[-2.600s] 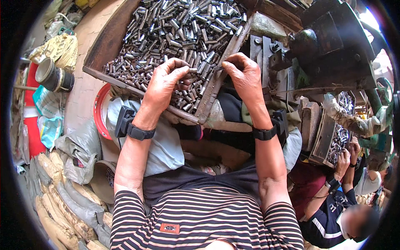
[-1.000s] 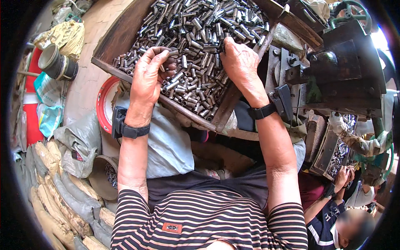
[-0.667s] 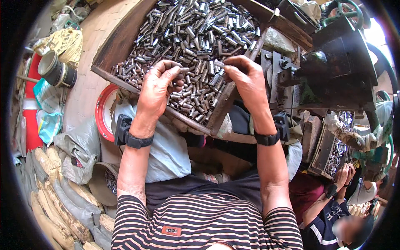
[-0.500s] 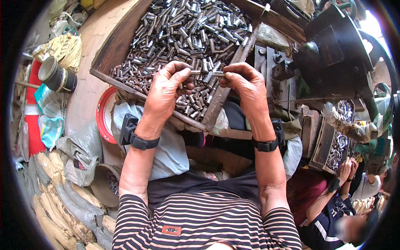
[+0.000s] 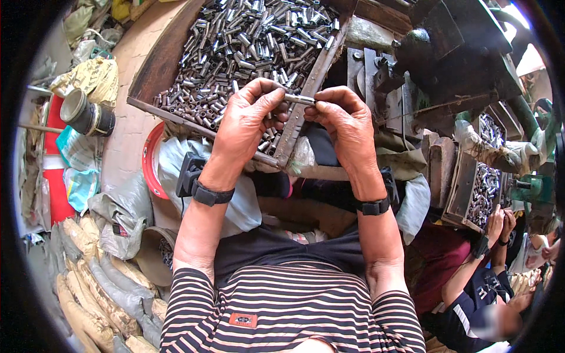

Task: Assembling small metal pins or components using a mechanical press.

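Fingers of left hand [image 5: 244, 126] and right hand [image 5: 347, 126] pinching metal tube [image 5: 300, 99]; wooden tray [image 5: 170, 59] of tubes beneath; cluttered workshop.

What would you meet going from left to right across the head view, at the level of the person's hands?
Dark metal can → red ring → left hand → small metal tube → right hand → dark machine.

Both hands sit above the near wooden rim [image 5: 294, 126] of the tray [image 5: 170, 53]. Small metal tubes [image 5: 259, 41] fill the tray. A dark machine [image 5: 453, 59] blocks the right side.
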`<state>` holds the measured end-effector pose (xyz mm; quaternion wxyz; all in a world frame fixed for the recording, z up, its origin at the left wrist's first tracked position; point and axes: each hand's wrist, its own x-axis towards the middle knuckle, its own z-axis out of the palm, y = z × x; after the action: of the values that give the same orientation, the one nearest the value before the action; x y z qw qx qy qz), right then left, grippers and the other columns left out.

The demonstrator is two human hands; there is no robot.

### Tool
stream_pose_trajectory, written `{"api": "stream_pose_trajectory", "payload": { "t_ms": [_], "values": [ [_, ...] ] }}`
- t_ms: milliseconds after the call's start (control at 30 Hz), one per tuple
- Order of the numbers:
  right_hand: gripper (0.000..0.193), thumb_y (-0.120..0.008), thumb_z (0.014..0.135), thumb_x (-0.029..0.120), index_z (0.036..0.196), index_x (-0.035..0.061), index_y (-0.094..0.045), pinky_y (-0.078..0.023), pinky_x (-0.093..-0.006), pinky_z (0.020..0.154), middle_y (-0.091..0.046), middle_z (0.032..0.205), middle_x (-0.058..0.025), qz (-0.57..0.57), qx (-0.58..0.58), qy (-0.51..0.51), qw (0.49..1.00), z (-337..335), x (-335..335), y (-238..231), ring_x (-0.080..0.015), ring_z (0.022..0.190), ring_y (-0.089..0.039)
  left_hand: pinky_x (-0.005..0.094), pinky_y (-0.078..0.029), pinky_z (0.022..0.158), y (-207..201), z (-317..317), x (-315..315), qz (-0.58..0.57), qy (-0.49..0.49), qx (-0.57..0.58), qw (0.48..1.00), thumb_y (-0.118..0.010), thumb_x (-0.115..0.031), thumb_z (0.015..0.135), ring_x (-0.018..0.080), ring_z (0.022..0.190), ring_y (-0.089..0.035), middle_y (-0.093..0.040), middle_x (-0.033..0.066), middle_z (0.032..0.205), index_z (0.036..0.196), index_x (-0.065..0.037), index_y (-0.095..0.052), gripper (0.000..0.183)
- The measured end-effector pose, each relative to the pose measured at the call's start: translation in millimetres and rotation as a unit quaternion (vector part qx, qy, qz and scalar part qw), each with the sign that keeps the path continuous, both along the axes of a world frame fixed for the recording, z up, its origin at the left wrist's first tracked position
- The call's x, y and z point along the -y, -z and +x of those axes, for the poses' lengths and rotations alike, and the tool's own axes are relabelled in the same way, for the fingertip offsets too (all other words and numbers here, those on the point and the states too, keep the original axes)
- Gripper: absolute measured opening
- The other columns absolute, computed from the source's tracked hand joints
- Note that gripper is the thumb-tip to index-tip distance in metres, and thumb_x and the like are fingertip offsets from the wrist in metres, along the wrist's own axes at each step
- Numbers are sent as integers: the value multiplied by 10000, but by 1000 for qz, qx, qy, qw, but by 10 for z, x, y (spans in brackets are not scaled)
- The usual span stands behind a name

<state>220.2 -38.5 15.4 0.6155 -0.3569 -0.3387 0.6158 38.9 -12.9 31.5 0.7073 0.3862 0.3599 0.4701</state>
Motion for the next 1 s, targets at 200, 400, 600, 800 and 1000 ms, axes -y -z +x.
{"api": "stream_pose_trajectory", "payload": {
  "t_ms": [200,400,600,800,1000],
  "values": [
    [225,-561,860,11,1084,-10,-552,-532,-264,692,-620,859,-47,23,89,-60,994,10,79,-2,-115,759,-623,213,-514,565,62,75,3,0,13,29,999,-601,-143,901,93,661,-610,-612,21,818,975,-38,-579,131],
    [268,-550,872,30,1138,3,-540,-523,-260,711,-610,880,-48,27,154,-89,984,36,95,21,-107,771,-600,235,-530,605,87,157,30,-9,25,48,999,-597,-120,898,102,695,-617,-622,31,843,988,-39,-580,122],
    [100,-612,876,92,895,40,-529,-571,-324,708,-635,857,-82,-49,-77,10,996,112,97,1,-192,767,-667,236,-531,611,63,175,46,-7,28,29,999,-607,-118,889,106,699,-618,-633,34,861,992,-38,-585,132],
    [110,-643,870,128,870,51,-564,-529,-290,612,-618,764,-65,-16,-95,51,994,77,73,135,-153,631,-605,238,-531,600,16,244,64,-11,38,34,999,-606,-116,889,110,680,-622,-636,36,837,981,-31,-585,128],
    [107,-643,870,132,881,53,-572,-521,-292,598,-613,743,-65,-38,-161,48,985,4,128,148,-152,621,-597,233,-528,594,44,256,79,-6,21,36,999,-607,-115,888,106,674,-622,-633,32,832,970,-38,-591,114]
  ]
}}
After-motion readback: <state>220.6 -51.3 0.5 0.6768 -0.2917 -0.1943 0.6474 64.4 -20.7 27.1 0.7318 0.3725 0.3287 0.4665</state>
